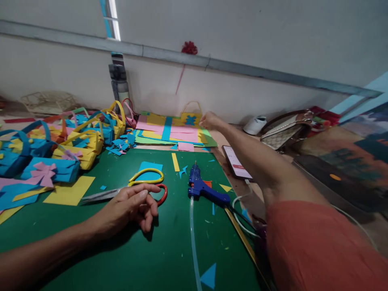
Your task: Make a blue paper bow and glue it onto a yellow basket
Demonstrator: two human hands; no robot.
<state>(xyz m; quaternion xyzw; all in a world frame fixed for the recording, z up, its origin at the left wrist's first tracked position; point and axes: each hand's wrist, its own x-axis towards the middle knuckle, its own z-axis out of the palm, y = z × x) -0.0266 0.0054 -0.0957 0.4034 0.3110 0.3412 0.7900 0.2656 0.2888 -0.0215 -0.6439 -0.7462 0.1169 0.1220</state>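
Note:
At the far side of the table my right hand [209, 120] reaches out, its fingers closed at the right edge of a small yellow paper bag [190, 117]. The bag has a thin handle and a blue paper flower, and stands on stacked coloured paper sheets [182, 131]. My left hand [135, 206] rests on the green table, fingers loosely bent and apart, with nothing in it. Scissors [147, 176] with a yellow and a red handle loop lie beside it, partly under a finger. To the right lies a blue hot glue gun [197, 184] with a long clear glue stick [194, 238].
Several finished paper bags [51, 169] crowd the left side, near blue paper scraps [121, 143]. A phone [236, 161] with a white cable [241, 218], a handbag [285, 131] and a white device [254, 125] sit on the right. A wall rail [242, 66] runs behind.

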